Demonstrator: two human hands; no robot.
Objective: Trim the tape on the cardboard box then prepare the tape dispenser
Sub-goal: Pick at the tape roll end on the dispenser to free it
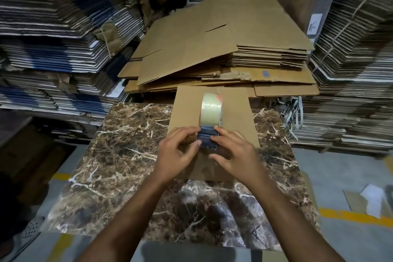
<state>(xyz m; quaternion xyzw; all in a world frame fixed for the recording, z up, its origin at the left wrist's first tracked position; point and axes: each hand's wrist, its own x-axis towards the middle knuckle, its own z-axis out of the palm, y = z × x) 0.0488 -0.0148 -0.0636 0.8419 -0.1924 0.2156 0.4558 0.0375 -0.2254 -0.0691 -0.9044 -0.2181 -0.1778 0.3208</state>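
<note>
A flattened brown cardboard box [231, 112] lies on the far middle of the marble-patterned table [119, 155]. On it stands a tape dispenser [209, 138] with a dark blue body and a clear tape roll [211, 110] pointing away from me. My left hand [176, 153] holds the dispenser's left side, thumb and fingertips on the blue body. My right hand [234, 153] grips its right side, fingers curled over the blue part. The dispenser's lower end and the tape on the box are hidden by my hands.
A low stack of flat brown cartons [223, 49] lies just behind the table. Tall bundles of folded cardboard rise at the left [53, 38] and the right [350, 70]. The grey floor has yellow lines [350, 217] and paper scraps [372, 198] at right. A sandalled foot [27, 232] shows at lower left.
</note>
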